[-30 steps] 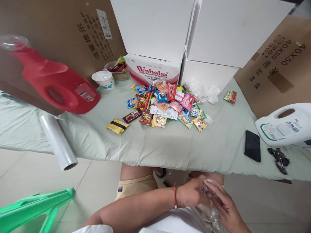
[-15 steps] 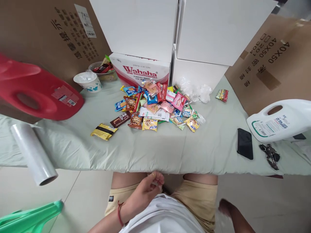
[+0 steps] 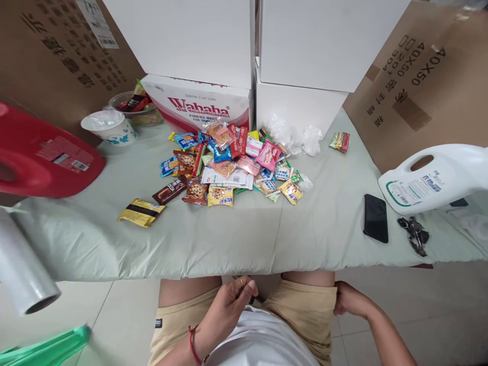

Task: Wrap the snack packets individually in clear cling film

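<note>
My left hand [image 3: 236, 300], with a red cord [image 3: 194, 345] at the wrist, is curled closed over my lap, just below the table edge. Whatever its fingers may hold is hidden. My right hand [image 3: 348, 299] hangs low against the outer leg of the beige shorts [image 3: 305, 310], its fingertips partly hidden there. Nearest in front, on the green-grey cloth [image 3: 244, 239], lies a heap of wrapped snacks: a yellow cookie packet [image 3: 220, 196], a brown cookie packet [image 3: 195, 191], a pink packet [image 3: 269, 154]. A yellow-and-black packet [image 3: 141, 212] lies apart at left.
White boxes [image 3: 305, 46] and a Wahaba carton [image 3: 198, 104] stand behind the heap, flanked by brown cardboard [image 3: 415, 86]. At left are a red jug [image 3: 49, 157], a paper cup [image 3: 110, 129] and a film roll [image 3: 23, 264]; at right, a white jug [image 3: 430, 178], phone [image 3: 375, 218] and keys [image 3: 415, 235].
My right hand has risen and moved inward to the shorts' leg. My left hand's fingers have curled in more tightly. The view has shifted, so the table's things sit further left.
</note>
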